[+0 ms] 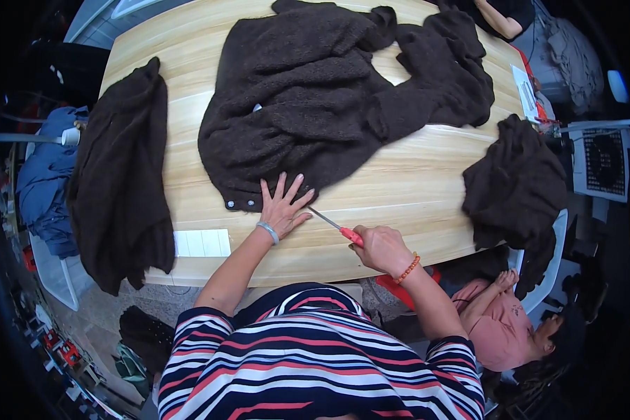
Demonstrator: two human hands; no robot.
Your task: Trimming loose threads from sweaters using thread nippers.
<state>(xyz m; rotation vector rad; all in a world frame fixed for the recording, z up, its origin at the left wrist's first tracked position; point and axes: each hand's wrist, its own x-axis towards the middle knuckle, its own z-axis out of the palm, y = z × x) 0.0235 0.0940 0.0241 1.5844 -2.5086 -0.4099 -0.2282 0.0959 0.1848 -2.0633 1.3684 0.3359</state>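
A dark brown knitted garment (pixel 301 105) lies spread and rumpled on the table, with round metallic buttons along its near edge. My left hand (pixel 284 208) presses flat on that edge, fingers spread. In my closed right hand (pixel 383 249) is a screwdriver (pixel 350 235), with a red handle and a thin metal shaft. The shaft points up and left, its tip close to the garment's near corner beside my left fingers. Whether the tip touches the fabric I cannot tell.
On the wooden table (pixel 399 189), another brown garment (pixel 119 175) hangs over the left edge and a brown heap (pixel 514 182) lies at the right. A white paper strip (pixel 201 243) lies near the front edge. People are at the far right and near right; blue cloth (pixel 47 182) sits at left.
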